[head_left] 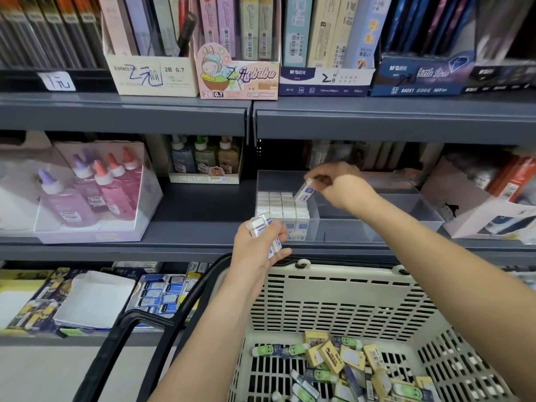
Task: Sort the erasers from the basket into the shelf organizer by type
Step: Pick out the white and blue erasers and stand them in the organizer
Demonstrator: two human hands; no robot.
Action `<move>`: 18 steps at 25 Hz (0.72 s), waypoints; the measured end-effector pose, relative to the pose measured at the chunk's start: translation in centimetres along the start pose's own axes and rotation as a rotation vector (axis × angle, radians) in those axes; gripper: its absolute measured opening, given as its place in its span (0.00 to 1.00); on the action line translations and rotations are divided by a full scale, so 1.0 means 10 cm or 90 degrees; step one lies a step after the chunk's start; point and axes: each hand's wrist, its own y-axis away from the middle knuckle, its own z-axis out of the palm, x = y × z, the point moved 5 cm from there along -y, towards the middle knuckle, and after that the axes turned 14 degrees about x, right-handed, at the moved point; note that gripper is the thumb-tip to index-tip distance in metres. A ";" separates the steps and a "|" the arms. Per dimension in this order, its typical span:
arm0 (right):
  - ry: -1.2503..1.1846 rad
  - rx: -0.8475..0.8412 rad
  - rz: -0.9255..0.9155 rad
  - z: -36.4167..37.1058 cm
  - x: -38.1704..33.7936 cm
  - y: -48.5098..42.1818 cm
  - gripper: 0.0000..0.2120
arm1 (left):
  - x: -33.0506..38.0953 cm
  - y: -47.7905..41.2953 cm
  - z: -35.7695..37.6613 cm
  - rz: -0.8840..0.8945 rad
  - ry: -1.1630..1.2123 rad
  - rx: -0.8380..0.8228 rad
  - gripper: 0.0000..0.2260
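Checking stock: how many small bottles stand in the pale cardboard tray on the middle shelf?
3, side by side: a blue-labelled small bottle at left, a green-labelled one in the middle, a brown-labelled one at right. More may be hidden behind.

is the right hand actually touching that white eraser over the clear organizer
Touching. The head view shows the right hand pinching the top end of the tilted white eraser, above the clear organizer.

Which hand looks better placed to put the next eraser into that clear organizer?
Probably the right hand: it pinches one white eraser, tilted, just above the organizer. The left hand sits lower, in front of it, gripping a bundle of erasers.
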 end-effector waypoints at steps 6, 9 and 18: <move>0.039 -0.064 0.018 0.25 -0.03 0.00 0.11 | -0.02 -0.04 -0.05 0.016 -0.018 0.024 0.06; 0.047 -0.075 0.021 0.30 -0.03 0.03 0.10 | -0.03 -0.04 -0.05 0.000 -0.001 0.014 0.06; -0.028 -0.073 -0.042 0.09 -0.23 0.22 0.09 | -0.04 -0.03 -0.02 -0.027 -0.008 0.010 0.06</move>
